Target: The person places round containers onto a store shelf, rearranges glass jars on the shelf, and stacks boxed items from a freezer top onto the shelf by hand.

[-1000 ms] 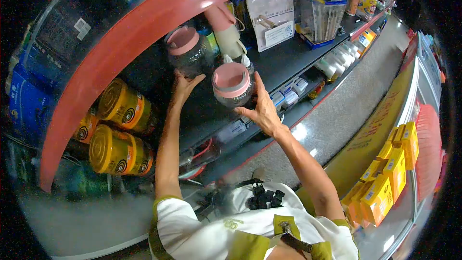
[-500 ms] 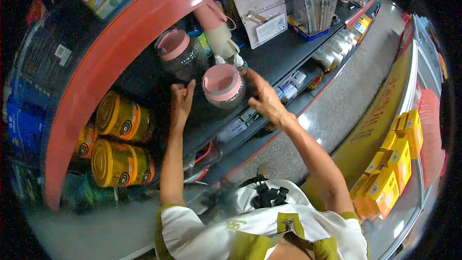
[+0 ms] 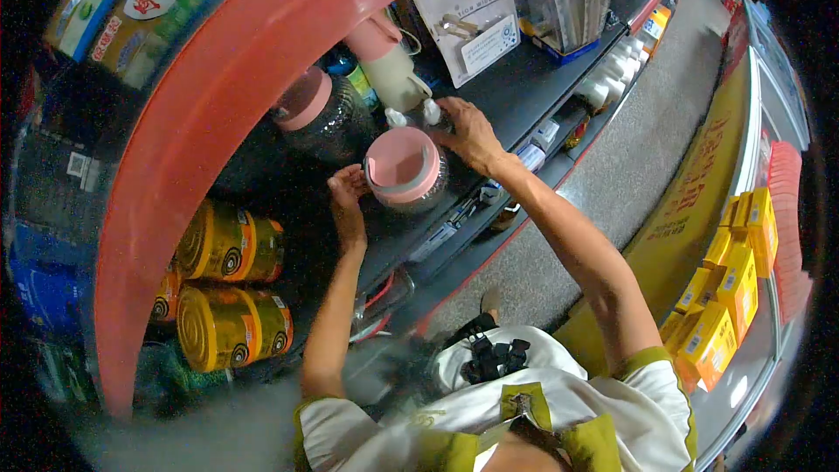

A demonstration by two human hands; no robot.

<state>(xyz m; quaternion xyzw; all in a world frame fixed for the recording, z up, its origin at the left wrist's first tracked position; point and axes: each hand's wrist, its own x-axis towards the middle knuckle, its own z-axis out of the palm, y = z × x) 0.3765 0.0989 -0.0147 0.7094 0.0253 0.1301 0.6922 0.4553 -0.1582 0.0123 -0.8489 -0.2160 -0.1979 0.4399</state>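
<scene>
A clear jar with a pink screw lid (image 3: 404, 162) stands on the dark shelf between my hands. At its left side is my left hand (image 3: 350, 201), open, with the fingertips close to the lid's edge; I cannot tell if they touch. My right hand (image 3: 472, 135) reaches over the jar's right rear side, fingers and thumb apart. Its fingertips are near a white nozzle top (image 3: 432, 111), and the jar partly hides what lies below. Behind stands a pale bottle with a pink top (image 3: 393, 70). A second jar with a pink lid (image 3: 306, 100) is further left, partly behind the red shelf edge.
Yellow tubs (image 3: 232, 328) are stacked at lower left. The curved red shelf edge (image 3: 201, 96) arches over the left side. A hanging pack (image 3: 468, 13) and a clear bin (image 3: 564, 9) stand at the back. Yellow boxes (image 3: 717, 315) sit across the aisle (image 3: 612, 157).
My left hand has moved up and right to the jar's side. My right hand has shifted up and left, towards the nozzle top. The view has turned slightly; the jar stays between my hands.
</scene>
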